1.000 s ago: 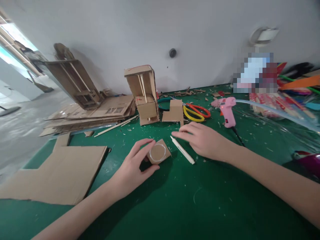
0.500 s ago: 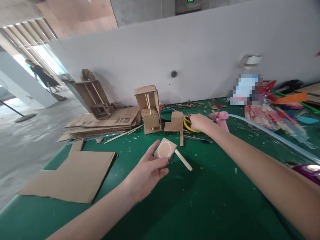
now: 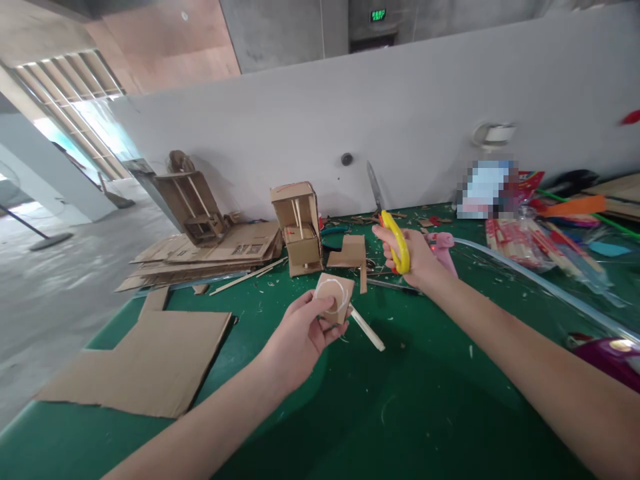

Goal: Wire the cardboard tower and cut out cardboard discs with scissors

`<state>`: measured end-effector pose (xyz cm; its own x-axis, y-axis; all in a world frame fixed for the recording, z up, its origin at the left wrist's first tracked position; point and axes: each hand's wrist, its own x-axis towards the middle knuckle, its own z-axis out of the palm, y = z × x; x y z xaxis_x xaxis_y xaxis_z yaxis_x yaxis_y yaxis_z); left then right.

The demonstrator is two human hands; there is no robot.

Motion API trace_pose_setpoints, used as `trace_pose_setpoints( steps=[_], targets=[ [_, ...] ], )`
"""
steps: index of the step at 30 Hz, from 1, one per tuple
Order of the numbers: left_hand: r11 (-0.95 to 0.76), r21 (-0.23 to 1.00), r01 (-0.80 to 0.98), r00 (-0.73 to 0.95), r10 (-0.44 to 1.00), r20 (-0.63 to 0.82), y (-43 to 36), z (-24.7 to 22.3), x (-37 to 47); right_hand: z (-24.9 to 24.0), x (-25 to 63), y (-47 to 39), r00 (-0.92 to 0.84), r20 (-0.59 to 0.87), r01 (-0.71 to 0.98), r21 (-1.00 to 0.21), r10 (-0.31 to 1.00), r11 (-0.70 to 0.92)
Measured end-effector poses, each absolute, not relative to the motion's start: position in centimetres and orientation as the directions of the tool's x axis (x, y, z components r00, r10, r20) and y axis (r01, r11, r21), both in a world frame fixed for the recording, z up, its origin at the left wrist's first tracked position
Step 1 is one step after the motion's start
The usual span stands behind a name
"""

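Note:
Between the thumb and fingers of my left hand (image 3: 307,327) is a small cardboard square (image 3: 341,288) with a white circle drawn on it. My right hand (image 3: 415,257) grips yellow-handled scissors (image 3: 400,243), lifted off the table with the closed blades pointing up and away. Just right of the cardboard square, a short pale wooden stick (image 3: 367,329) lies on the green table (image 3: 425,413). Behind my right hand a pink glue gun (image 3: 443,248) is partly hidden. An L-shaped cardboard scrap (image 3: 353,252) lies between my hands, farther back.
A cardboard box structure with sticks (image 3: 299,230) stands at the back. Left of it are stacked cardboard sheets (image 3: 240,243) and another cardboard frame (image 3: 187,203). A large cut sheet (image 3: 150,360) lies front left. Packaged materials (image 3: 520,243) and a pale tube (image 3: 540,287) occupy the right.
My right hand has picked the scissors up from the table and raised them, blades upward. My left thumb has shifted onto the drawn circle, and the square is turned more upright.

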<state>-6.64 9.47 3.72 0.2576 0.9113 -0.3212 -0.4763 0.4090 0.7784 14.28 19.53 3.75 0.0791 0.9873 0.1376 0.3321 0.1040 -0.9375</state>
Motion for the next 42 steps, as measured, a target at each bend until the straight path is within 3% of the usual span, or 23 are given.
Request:
trace_pose_setpoints(
  steps=[4, 8, 14, 20, 28, 42],
  targets=[
    [0.234, 0.835, -0.498, 0.131, 0.972, -0.194, 10.9, 4.3, -6.4, 4.3, 12.6, 16.5, 0.048, 0.025, 0.071, -0.997, 0.999, 0.021],
    [0.100, 0.896, -0.432, -0.038, 0.991, -0.128, 12.6, 5.1, -6.9, 3.4, 11.7, 14.4, -0.168, -0.078, -0.043, -0.995, 0.983, -0.086],
    [-0.080, 0.884, -0.460, -0.178, 0.984, -0.003, 14.7, 6.0, -7.9, 1.2, 12.5, 13.4, -0.473, 0.047, 0.101, -0.989, 0.880, 0.108],
    [-0.214, 0.868, -0.449, -0.198, 0.971, 0.137, 14.8, 6.5, -8.5, 1.6, 13.2, 12.9, -0.618, 0.091, 0.206, -0.940, 0.781, 0.273],
    [-0.248, 0.877, -0.410, -0.157, 0.967, 0.201, 14.6, 6.2, -8.2, 2.0, 12.6, 12.3, -0.633, 0.117, 0.317, -0.863, 0.765, 0.394],
    [-0.251, 0.895, -0.369, -0.103, 0.968, 0.229, 13.9, 5.7, -7.6, 1.4, 12.0, 12.3, -0.587, 0.121, 0.332, -0.866, 0.800, 0.375]
  ],
)
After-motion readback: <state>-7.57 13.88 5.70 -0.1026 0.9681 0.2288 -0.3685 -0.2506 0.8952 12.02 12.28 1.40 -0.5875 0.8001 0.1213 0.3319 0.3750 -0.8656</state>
